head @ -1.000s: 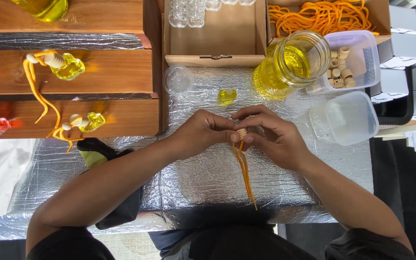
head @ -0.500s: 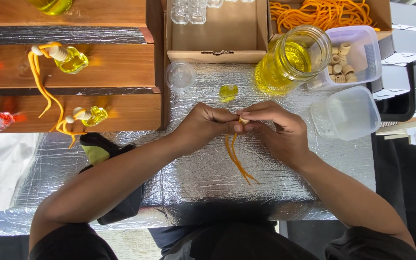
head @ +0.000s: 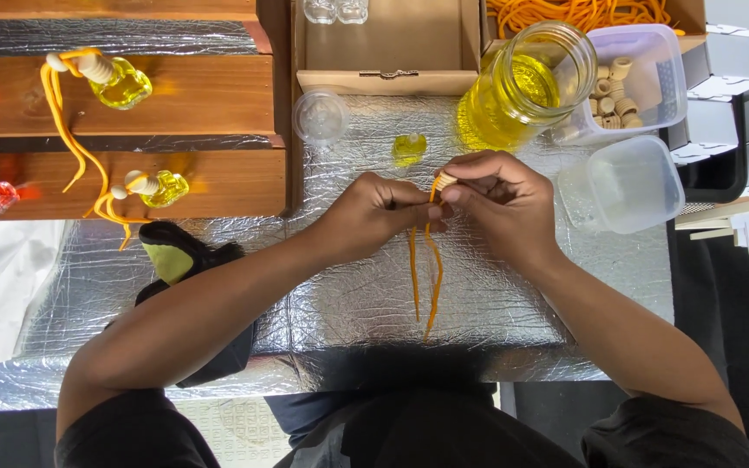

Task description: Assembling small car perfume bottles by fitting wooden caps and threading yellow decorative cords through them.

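Note:
My left hand (head: 373,215) and my right hand (head: 500,201) meet over the silver foil-covered table (head: 496,303). Between their fingertips they pinch an orange cord (head: 426,269) whose two ends hang down toward me. My right fingers also hold a small wooden cap (head: 446,179) at the top of the cord. A small bottle of yellow liquid (head: 408,148) stands on the foil just beyond my hands.
A large glass jar of yellow liquid (head: 526,82) and a tub of wooden caps (head: 635,74) stand at the back right, with an empty plastic tub (head: 626,184) nearer. Finished corded bottles (head: 119,82) lie on wooden shelves (head: 184,91) at left. A cardboard box (head: 383,43) sits behind, a clear lid (head: 320,116) beside it.
The hands have shifted slightly apart and the cord now hangs straighter, with the wooden cap showing at my right fingertips.

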